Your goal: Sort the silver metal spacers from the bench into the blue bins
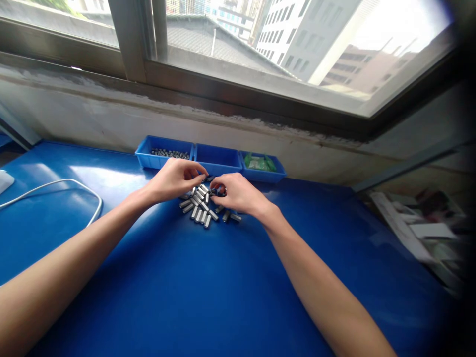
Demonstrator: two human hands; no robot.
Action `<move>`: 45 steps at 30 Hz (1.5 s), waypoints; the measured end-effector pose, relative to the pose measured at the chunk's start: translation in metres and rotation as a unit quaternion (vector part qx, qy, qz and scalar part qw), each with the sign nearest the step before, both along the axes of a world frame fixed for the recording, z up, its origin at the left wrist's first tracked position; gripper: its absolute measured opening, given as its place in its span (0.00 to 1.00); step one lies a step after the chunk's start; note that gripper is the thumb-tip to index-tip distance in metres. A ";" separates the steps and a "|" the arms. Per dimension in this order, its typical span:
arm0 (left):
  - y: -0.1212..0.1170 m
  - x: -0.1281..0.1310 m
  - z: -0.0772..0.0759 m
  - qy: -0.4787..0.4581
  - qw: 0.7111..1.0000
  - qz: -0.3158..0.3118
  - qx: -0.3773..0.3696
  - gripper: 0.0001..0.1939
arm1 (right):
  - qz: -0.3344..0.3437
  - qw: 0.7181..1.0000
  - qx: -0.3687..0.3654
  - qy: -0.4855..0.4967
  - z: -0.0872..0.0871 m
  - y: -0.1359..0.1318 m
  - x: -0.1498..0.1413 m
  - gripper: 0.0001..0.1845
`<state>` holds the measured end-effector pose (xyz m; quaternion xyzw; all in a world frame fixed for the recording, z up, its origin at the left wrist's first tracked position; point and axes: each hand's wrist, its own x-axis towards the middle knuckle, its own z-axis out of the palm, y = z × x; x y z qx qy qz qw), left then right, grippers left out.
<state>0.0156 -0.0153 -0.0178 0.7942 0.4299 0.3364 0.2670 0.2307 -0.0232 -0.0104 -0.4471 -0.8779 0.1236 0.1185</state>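
A loose pile of short silver metal bars [199,201], like hex standoffs, lies on the blue table. My left hand [176,178] is over the pile's far left side, thumb and fingers curled together at a dark metal piece by the tips; whether it is gripped is hard to tell. On the right side of the pile, my right hand [240,193] has its fingers closed in a pinch around a short metal bar [214,192], which is partly hidden by the fingers. Several bars lie beneath and in front of both hands.
Behind the hands stand three joined blue bins: the left bin [147,157] holds small metal parts, the middle bin [219,154] shows its blue inside, and the right bin [277,174] holds a green-and-clear bag [258,162]. A white cable [80,181] curves across the table [186,292] at left.
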 end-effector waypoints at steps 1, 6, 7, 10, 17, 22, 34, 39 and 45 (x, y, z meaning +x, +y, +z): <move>0.000 0.000 0.000 -0.001 1.000 -0.001 0.000 0.15 | 0.001 1.000 0.003 0.000 -0.001 0.000 -0.002 0.10; 0.001 0.000 -0.002 -0.006 1.000 -0.003 0.004 0.14 | -0.021 1.000 0.007 -0.018 -0.001 -0.001 -0.007 0.08; 0.001 0.000 -0.002 -0.006 1.000 -0.003 0.004 0.14 | -0.025 0.999 0.008 -0.018 -0.001 -0.001 -0.007 0.09; 0.002 0.000 -0.003 -0.007 1.000 -0.002 0.005 0.13 | -0.029 1.000 0.001 0.001 -0.001 -0.001 -0.006 0.12; 0.001 0.000 -0.001 -0.012 1.000 0.002 0.006 0.13 | -0.019 0.993 -0.075 0.090 0.010 0.002 0.003 0.13; 0.001 0.001 -0.002 -0.014 1.000 0.000 -0.002 0.14 | -0.005 0.959 -0.189 0.212 0.019 0.003 0.009 0.10; 0.000 -0.001 -0.001 -0.035 0.999 -0.015 -0.033 0.16 | -0.119 0.841 -0.276 0.449 0.000 0.014 0.008 0.21; -0.003 0.003 0.002 -0.063 0.996 -0.045 -0.049 0.20 | -0.136 0.791 -0.311 0.508 0.001 0.010 0.002 0.24; -0.003 0.005 -0.001 -0.122 0.992 -0.024 -0.035 0.22 | -0.165 0.773 -0.331 0.516 -0.001 0.006 -0.010 0.24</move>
